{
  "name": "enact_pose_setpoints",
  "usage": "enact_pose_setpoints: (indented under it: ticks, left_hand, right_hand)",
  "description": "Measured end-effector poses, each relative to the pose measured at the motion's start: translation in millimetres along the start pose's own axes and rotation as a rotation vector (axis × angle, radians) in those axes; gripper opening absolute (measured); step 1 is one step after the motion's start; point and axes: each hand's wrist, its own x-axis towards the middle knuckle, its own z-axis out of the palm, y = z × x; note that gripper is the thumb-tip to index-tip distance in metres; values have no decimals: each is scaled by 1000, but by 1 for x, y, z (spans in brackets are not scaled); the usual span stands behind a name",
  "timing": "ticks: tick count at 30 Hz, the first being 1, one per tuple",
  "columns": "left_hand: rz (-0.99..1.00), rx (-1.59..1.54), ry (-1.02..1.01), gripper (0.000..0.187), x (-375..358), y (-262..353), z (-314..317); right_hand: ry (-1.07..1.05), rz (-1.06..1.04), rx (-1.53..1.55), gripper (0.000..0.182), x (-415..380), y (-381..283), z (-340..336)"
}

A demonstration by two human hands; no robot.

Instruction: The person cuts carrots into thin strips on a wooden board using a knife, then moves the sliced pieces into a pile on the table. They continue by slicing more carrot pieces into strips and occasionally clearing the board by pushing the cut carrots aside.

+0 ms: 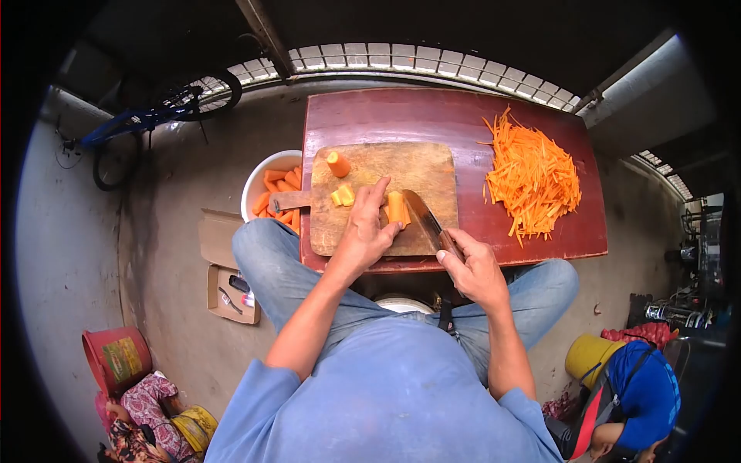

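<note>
A wooden cutting board (pixel 432 163) with a handle at its left lies on a low red table. On it, my left hand (pixel 366 231) steadies a piece of carrot (pixel 397 207), the thumb at its near end and the fingers along its left side. My right hand (pixel 478 272) is closed round the handle of a knife (pixel 424 217). The blade slants away to the left, its edge close along the carrot's right side. Farther back on the board stands a carrot chunk (pixel 337 164), with small yellow-orange offcuts (pixel 343 195) nearer my left fingers.
A heap of shredded carrot (pixel 534 179) covers part of the red table (pixel 471 116) at right. At left, a white basin (pixel 253 184) holds carrots. An open cardboard box (pixel 233 310) sits on the floor. A blue bicycle (pixel 131 123) stands back left; other people are at both lower corners.
</note>
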Motion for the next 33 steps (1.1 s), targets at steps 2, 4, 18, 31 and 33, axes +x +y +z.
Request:
enact_pose_setpoints:
  ticks: [2,4,18,31,33]
  left_hand:
    - [-39,-9,-15,86,-3,-1,0]
    - [-54,-4,-53,83,-4,-5,-2]
    - [45,185,-394,86,29,-6,-27]
    - [176,240,-266,83,12,-7,-22]
    - [146,201,-247,84,8,-6,-21]
  right_hand:
    - [-38,46,20,33,-1,0,-1]
    - [-62,64,28,33,-4,-4,-2]
    - [291,153,341,24,-10,52,-93]
    - [186,134,339,20,21,34,-59]
    - [46,164,295,21,9,24,-51]
